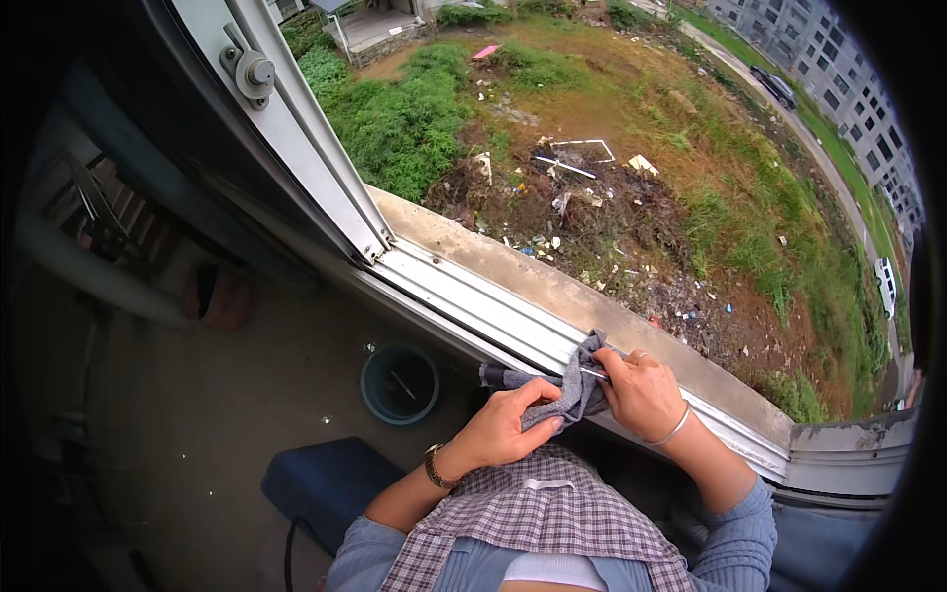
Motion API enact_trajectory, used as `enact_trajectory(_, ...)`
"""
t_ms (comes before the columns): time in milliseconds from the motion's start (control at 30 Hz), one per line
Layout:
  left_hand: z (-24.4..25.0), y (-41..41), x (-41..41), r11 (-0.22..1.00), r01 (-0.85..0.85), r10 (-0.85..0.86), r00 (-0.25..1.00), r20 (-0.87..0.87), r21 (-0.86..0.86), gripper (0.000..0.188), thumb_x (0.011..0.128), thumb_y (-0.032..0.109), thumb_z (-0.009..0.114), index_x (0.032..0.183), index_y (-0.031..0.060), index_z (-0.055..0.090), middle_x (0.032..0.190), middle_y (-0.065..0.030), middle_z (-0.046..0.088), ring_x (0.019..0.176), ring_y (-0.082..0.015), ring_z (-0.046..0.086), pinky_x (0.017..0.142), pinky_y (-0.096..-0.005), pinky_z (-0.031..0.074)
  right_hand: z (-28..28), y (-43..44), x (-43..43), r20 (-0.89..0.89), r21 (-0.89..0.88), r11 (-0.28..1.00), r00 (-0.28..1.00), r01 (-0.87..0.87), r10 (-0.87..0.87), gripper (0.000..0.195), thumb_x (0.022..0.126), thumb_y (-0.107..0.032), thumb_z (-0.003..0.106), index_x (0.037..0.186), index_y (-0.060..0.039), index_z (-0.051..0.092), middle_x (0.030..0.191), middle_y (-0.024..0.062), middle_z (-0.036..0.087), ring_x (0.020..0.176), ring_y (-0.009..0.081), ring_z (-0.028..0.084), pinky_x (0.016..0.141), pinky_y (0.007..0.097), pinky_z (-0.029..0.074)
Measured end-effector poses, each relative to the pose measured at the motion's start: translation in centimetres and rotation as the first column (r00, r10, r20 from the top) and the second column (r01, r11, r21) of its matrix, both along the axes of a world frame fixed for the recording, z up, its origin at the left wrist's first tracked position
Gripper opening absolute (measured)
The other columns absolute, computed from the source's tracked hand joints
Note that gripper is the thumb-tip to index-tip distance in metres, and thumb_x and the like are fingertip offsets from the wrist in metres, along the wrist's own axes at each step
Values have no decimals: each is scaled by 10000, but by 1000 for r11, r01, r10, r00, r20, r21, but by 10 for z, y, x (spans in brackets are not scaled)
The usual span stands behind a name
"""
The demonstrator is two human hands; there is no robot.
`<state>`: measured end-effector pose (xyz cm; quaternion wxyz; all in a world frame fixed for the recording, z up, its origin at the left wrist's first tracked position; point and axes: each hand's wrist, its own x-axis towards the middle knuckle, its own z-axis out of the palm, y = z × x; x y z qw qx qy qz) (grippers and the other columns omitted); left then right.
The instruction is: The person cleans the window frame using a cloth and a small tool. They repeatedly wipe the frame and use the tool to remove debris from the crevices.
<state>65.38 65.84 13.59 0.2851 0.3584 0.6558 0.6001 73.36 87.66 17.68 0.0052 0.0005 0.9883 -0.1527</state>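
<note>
A grey cloth [573, 392] lies bunched over the white window track [473, 296], with a dark-edged end hanging to the left. My left hand [514, 422] pinches the cloth's lower left part between thumb and fingers. On the cloth's right side, my right hand [640, 392] grips a thin, light-coloured shaft [594, 374] that presses at the cloth; its far end is hidden in the fabric and its kind cannot be told. The track runs diagonally beneath both hands.
The sliding window frame [311, 148] with a latch rises at upper left. Outside the track runs a concrete ledge [518, 277], with littered ground far below. Indoors, a blue bucket [399, 385] stands on the floor beside a dark blue padded object [325, 481].
</note>
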Motion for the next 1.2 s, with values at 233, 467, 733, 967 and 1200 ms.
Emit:
enact_trajectory(233,-21,23,35,998,9,-20,981,195,58,201,909,127,663,1043,-11,606,919,-82,678,877,-120,637,806,-281,503,-3,33,54,-183,-101,986,976,-136,116,295,848,-72,633,1140,-30,625,890,111,687,872,315,637,752,402,515)
enact_trajectory(467,-43,-30,-2,886,-439,362,856,369,149,127,958,94,608,1053,21,566,941,5,612,869,-47,543,806,-214,447,-24,-6,-44,-275,-83,942,916,-326,293,384,805,-54,578,1185,-17,617,946,108,684,944,291,619,809,378,506)
enact_trajectory(733,-32,-64,-71,547,-774,674,634,380,320,132,977,65,570,1103,34,546,983,20,560,867,-30,494,789,-191,422,-17,-52,-165,-170,-384,904,977,-187,130,299,937,-311,599,1148,-101,572,763,217,655,777,369,666,693,468,519)
enact_trajectory(967,-38,-63,-99,494,-820,711,572,408,288,124,980,74,572,1092,26,550,960,19,571,847,-31,495,778,-196,423,23,-57,-180,-208,-292,904,943,-314,260,238,925,-223,573,1115,-81,563,942,169,637,849,348,655,719,452,521)
enact_trajectory(1200,-48,-61,-124,512,-835,814,547,195,203,135,961,107,610,1030,-5,578,910,0,601,834,-49,511,756,-223,443,24,-84,-190,-338,-213,829,835,-517,434,147,877,-158,624,1006,-96,658,829,100,606,728,302,644,638,404,528)
